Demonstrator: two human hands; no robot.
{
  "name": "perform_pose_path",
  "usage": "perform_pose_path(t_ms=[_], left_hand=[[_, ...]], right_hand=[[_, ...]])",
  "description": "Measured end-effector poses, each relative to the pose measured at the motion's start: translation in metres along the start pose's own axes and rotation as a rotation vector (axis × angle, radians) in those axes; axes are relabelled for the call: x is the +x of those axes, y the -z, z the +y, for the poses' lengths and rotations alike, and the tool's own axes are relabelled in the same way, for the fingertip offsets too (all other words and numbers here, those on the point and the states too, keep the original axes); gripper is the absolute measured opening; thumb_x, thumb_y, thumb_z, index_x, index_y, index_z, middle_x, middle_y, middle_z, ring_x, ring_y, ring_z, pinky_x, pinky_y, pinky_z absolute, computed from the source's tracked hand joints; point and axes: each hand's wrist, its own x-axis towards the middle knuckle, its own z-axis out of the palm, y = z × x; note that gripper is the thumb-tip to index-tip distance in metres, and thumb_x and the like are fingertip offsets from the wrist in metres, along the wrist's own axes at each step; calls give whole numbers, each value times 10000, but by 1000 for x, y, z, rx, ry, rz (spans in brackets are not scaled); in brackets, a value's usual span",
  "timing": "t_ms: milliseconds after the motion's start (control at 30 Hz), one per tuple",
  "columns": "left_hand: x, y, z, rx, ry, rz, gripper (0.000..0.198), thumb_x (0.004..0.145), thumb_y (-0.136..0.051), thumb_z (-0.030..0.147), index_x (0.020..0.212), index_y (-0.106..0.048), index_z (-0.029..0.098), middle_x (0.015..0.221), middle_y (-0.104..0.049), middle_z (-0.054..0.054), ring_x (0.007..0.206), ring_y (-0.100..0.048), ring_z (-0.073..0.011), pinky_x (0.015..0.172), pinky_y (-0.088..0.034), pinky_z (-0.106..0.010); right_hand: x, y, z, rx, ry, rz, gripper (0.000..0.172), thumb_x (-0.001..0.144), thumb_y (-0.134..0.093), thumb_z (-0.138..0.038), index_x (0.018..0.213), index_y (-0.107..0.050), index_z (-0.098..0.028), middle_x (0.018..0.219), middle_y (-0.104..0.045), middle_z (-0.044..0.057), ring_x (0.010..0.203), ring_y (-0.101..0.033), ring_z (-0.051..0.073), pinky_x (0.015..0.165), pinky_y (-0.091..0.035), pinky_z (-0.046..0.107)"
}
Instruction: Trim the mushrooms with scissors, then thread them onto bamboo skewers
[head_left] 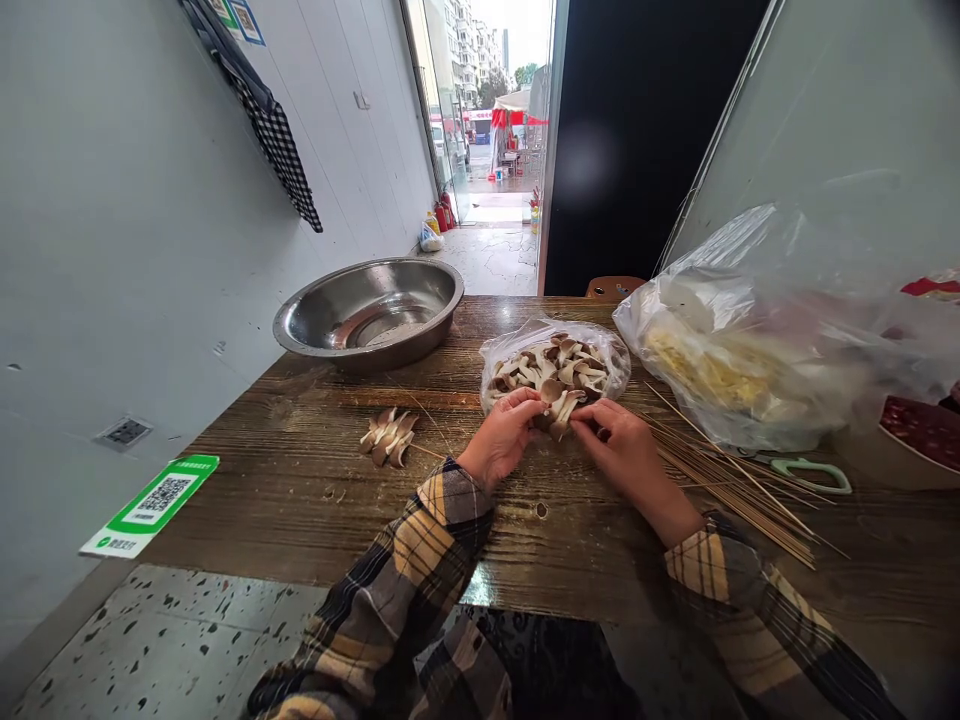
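My left hand [504, 438] is closed on a small cluster of oyster mushrooms [562, 410] with pale stems and brown caps. From the other side my right hand [626, 455] pinches the cluster's right edge between thumb and fingertips. Whether a stick runs through this cluster is hidden by the fingers. Just behind both hands lies an open clear plastic bag [619, 360] full of loose oyster mushrooms [551, 365]. To the left, a finished-looking row of mushrooms [388, 437] sits threaded on a thin skewer [427, 452], flat on the table.
A wide steel basin [367, 350] stands at the table's [300, 520] back left. Many bamboo skewers [735, 490] lie right of my right hand, beside green-handled scissors [814, 475]. Large plastic bags of food [720, 360] and a bowl [885, 450] occupy the right side.
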Motion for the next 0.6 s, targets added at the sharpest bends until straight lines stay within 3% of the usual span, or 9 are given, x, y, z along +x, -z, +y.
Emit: perform_pose_path(t_ms=[200, 433, 600], left_hand=[[0, -2, -1, 99, -81, -38, 326, 642, -801, 353, 794, -630, 121, 731, -596, -9, 634, -538, -87, 551, -430, -200], [1, -1, 2, 57, -118, 78, 339, 609, -814, 380, 768, -644, 133, 689, -596, 9, 593, -542, -90, 550, -440, -218], [1, -1, 1, 78, -115, 54, 324, 622, -801, 389, 738, -648, 129, 677, -602, -1, 606, -562, -106, 576, -461, -238]], right_hand=[[1, 0, 4, 47, -36, 25, 126, 875, -567, -261, 859, -683, -215, 842, -691, 39, 761, -638, 188, 695, -496, 306], [2, 2, 5, 80, -38, -16, 154, 872, -579, -277, 919, -717, -228, 894, -732, 43, 810, -678, 202, 738, -510, 323], [2, 2, 5, 103, -59, 5, 166, 876, -570, -261, 926, -725, -223, 883, -729, 42, 796, -674, 193, 730, -510, 311]])
